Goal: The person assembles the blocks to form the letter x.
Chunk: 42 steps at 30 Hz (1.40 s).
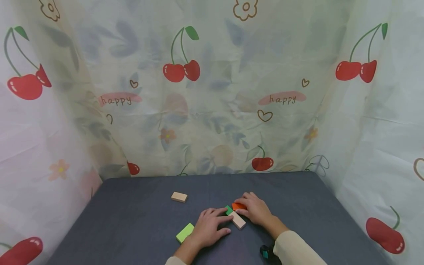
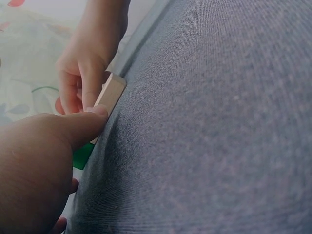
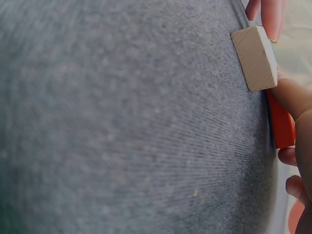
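Note:
A plain wooden block, a green block and an orange block lie close together on the dark cloth. My left hand reaches to them from the left, fingers extended, its fingertips touching the green and wooden blocks. With thumb and fingers on either side, my right hand pinches the orange block. The right wrist view shows the orange block beside the right thumb, behind the wooden block. In the left wrist view, the green block is partly hidden by the left hand.
A lime-green block lies beside the left wrist, partly covered by it. Farther back on the table is another plain wooden block. A black item sits by the right sleeve. Printed curtains surround the table's back and sides.

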Each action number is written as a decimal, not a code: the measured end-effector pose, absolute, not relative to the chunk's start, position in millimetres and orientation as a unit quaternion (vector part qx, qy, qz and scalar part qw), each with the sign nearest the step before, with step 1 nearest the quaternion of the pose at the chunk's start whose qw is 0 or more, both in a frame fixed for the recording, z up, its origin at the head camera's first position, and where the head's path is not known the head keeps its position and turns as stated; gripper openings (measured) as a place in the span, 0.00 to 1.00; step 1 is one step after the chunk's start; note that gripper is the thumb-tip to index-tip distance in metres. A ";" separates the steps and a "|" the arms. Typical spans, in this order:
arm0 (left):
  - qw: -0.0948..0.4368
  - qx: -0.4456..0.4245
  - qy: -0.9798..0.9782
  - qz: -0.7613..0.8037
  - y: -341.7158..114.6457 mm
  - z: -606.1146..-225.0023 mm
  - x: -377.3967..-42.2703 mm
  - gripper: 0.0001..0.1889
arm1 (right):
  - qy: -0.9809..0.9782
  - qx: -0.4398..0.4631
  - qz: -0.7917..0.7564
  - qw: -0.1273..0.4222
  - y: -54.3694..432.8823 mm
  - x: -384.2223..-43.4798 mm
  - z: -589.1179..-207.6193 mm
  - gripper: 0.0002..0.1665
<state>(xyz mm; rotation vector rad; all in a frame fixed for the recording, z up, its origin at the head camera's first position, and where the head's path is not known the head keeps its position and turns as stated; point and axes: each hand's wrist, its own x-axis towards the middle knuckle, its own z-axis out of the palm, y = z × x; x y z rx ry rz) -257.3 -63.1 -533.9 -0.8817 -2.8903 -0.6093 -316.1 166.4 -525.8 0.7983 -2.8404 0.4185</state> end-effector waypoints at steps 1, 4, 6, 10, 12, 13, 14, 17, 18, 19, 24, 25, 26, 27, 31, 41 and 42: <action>0.029 -0.285 -0.937 -0.198 -63.1 -533.8 -257.3 0.23 | -0.950 0.269 0.141 0.078 166.7 -316.2 -525.5 0.19; 0.029 -0.286 -0.937 -0.197 -63.1 -533.9 -256.9 0.23 | -0.948 0.274 0.145 0.071 167.6 -316.9 -525.3 0.20; 0.030 -0.287 -0.937 -0.196 -63.4 -533.7 -256.6 0.23 | -0.948 0.275 0.148 0.066 167.8 -317.2 -525.2 0.21; 0.030 -0.287 -0.937 -0.195 -63.4 -532.9 -256.5 0.23 | -0.946 0.272 0.168 0.061 167.7 -317.2 -524.5 0.20; 0.029 -0.288 -0.937 -0.195 -63.4 -533.2 -257.2 0.23 | -0.943 0.268 0.188 0.060 167.1 -317.3 -524.3 0.19; 0.029 -0.287 -0.937 -0.194 -63.4 -533.2 -257.4 0.24 | -0.942 0.264 0.198 0.060 166.7 -317.6 -524.5 0.18; 0.029 -0.288 -0.937 -0.194 -63.4 -533.4 -257.5 0.24 | -0.941 0.260 0.207 0.061 166.3 -318.1 -524.8 0.18; 0.030 -0.288 -0.937 -0.193 -63.2 -533.6 -257.8 0.24 | -0.941 0.242 0.227 0.064 164.2 -319.1 -524.9 0.16; 0.031 -0.289 -0.937 -0.192 -63.1 -533.6 -257.6 0.24 | -0.942 0.236 0.231 0.066 163.3 -319.5 -525.0 0.15; 0.032 -0.289 -0.937 -0.193 -63.1 -533.4 -257.5 0.24 | -0.943 0.231 0.231 0.068 162.6 -319.8 -525.4 0.15; 0.034 -0.290 -0.937 -0.192 -63.1 -533.8 -257.4 0.24 | -0.943 0.224 0.232 0.082 158.1 -319.9 -528.1 0.12; 0.034 -0.290 -0.937 -0.192 -63.1 -533.8 -257.4 0.24 | -0.943 0.224 0.232 0.084 157.1 -319.8 -528.5 0.12; 0.034 -0.290 -0.937 -0.192 -63.1 -534.0 -257.4 0.24 | -0.943 0.224 0.233 0.086 156.1 -319.8 -529.0 0.12; 0.034 -0.290 -0.937 -0.191 -63.3 -534.2 -257.6 0.24 | -0.943 0.223 0.233 0.087 155.0 -319.9 -529.3 0.11; 0.033 -0.290 -0.937 -0.192 -63.4 -534.5 -258.0 0.24 | -0.940 0.223 0.244 0.089 152.0 -320.5 -530.7 0.11; 0.029 -0.289 -0.938 -0.192 -64.1 -535.3 -258.2 0.24 | -0.933 0.214 0.274 0.098 148.7 -323.2 -532.9 0.10; 0.031 -0.289 -0.938 -0.191 -64.0 -535.3 -258.3 0.24 | -0.933 0.211 0.274 0.098 148.1 -323.4 -533.0 0.10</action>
